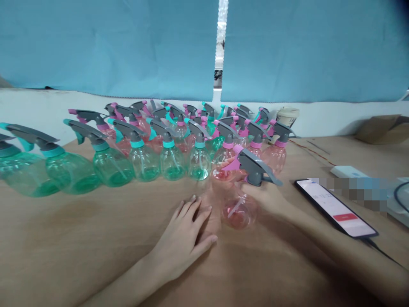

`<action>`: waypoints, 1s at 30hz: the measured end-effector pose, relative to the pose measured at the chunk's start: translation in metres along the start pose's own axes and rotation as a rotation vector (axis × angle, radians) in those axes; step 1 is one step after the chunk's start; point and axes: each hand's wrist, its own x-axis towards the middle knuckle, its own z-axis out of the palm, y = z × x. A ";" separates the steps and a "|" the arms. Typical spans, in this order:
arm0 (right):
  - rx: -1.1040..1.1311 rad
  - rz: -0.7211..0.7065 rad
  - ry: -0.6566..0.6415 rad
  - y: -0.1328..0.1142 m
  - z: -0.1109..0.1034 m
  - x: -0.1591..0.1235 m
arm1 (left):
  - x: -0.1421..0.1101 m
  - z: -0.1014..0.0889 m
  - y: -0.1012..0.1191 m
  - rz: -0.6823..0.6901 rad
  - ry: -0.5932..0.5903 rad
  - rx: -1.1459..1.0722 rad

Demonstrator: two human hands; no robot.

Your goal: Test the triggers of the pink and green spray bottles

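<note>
My right hand (267, 197) is closed round the neck of a pink spray bottle (237, 213) with a grey and pink trigger head. Its fingers reach behind the bottle, partly hidden, and the nozzle points to the left. Whether this bottle's base touches the table, I cannot tell. My left hand (189, 228) lies palm down on the wooden table (105, 247), fingers spread, just left of the held bottle. Behind both hands stand rows of spray bottles; a green spray bottle (198, 160) and a pink spray bottle (226, 160) are among the nearest.
On the right lies a phone (335, 209) with a lit screen and a cable. Further back are a white power strip (351, 172), a paper cup (286, 115) and a brown cardboard piece (381, 130). A blue cloth (111, 47) hangs behind the table.
</note>
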 end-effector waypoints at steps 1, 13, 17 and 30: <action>0.003 0.002 -0.003 -0.001 0.000 0.000 | 0.000 0.000 0.000 0.000 -0.001 0.001; 0.064 -0.009 -0.004 -0.006 0.000 0.003 | 0.001 0.004 -0.004 -0.004 -0.014 0.024; 0.128 -0.040 -0.010 -0.009 -0.001 0.004 | 0.001 0.003 -0.003 -0.007 -0.022 0.024; 0.138 0.066 0.003 0.000 0.001 0.000 | 0.001 0.004 -0.004 0.005 0.006 0.030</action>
